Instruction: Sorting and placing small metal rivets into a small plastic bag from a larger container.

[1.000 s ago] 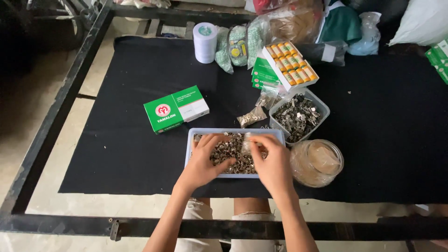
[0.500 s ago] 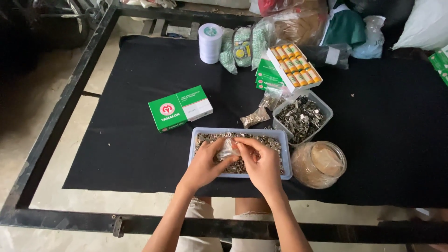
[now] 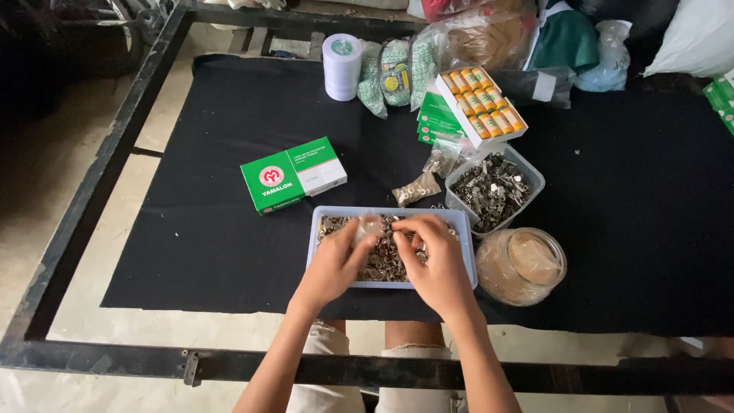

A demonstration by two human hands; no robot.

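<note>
I see both hands over the pale blue plastic tray (image 3: 315, 246) full of small metal bits (image 3: 382, 260), near the front of the black cloth worktop (image 3: 214, 229). My left hand (image 3: 336, 264) pinches a small clear plastic bag (image 3: 370, 226). My right hand (image 3: 434, 264) rests on the bits, fingers bent; I cannot tell if it grips any. A green and white box (image 3: 293, 174) lies far left of the tray.

Pale blue tray (image 3: 315, 252) under the fingers, filled with dull brass-and-silver metal bits (image 3: 382, 260). Beyond the fingertips: green-and-white box (image 3: 293, 175) with a red round emblem, white tape roll (image 3: 342, 67), clear tub of grey clips (image 3: 493, 186). All on black cloth (image 3: 229, 229).
</note>
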